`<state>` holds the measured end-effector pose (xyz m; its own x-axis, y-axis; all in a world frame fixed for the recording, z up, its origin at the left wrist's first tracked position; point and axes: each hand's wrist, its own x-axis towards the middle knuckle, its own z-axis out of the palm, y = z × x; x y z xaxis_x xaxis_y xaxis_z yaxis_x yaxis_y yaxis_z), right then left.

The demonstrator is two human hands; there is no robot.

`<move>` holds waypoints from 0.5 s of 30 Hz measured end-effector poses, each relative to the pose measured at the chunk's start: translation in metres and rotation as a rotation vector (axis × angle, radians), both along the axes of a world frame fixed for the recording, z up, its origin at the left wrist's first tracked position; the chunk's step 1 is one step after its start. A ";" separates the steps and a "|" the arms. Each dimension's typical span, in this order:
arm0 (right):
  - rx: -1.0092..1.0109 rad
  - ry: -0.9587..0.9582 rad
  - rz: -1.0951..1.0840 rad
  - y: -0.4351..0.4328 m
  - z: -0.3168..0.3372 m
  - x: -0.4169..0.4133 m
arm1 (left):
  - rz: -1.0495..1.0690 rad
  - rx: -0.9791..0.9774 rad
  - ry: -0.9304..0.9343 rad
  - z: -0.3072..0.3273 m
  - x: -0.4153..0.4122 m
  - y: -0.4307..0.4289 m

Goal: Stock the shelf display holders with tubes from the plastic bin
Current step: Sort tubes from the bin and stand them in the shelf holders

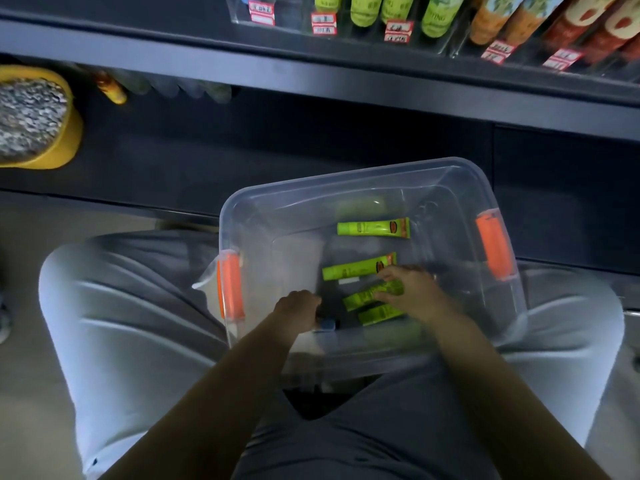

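1. Now the right hand (pixel 412 289) curls round a lime-green plastic tube (pixel 360 299) in the clear plastic bin (pixel 381 174).
2. That tube's long axis runs left to right, directly under this nearer hand.
3. Whether the left hand (pixel 298 310), just beside it, holds anything, I cannot tell.
4. Transparent shelf display holders (pixel 294 22) stand well apart, ahead.

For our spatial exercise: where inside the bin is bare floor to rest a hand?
The bin floor is bare between the left orange handle and the green tubes. Crowded near-right, where the right hand grips a tube.
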<state>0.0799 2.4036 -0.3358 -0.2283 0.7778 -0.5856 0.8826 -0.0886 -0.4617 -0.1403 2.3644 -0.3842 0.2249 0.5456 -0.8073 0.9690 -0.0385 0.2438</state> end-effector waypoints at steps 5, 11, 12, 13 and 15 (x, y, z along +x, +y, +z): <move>-0.088 -0.023 0.019 0.001 -0.007 0.004 | 0.053 -0.035 0.006 0.006 -0.001 0.002; -0.130 -0.048 0.022 0.012 -0.019 0.009 | 0.577 -0.012 -0.248 0.043 -0.014 0.016; -0.149 -0.046 0.025 0.013 -0.020 0.009 | 0.668 -0.017 -0.306 0.051 -0.016 0.016; -0.169 -0.045 0.033 0.015 -0.022 0.009 | 0.754 -0.026 -0.352 0.059 -0.018 0.014; -0.202 -0.053 0.055 0.017 -0.027 0.007 | 0.919 -0.080 -0.432 0.073 -0.023 0.008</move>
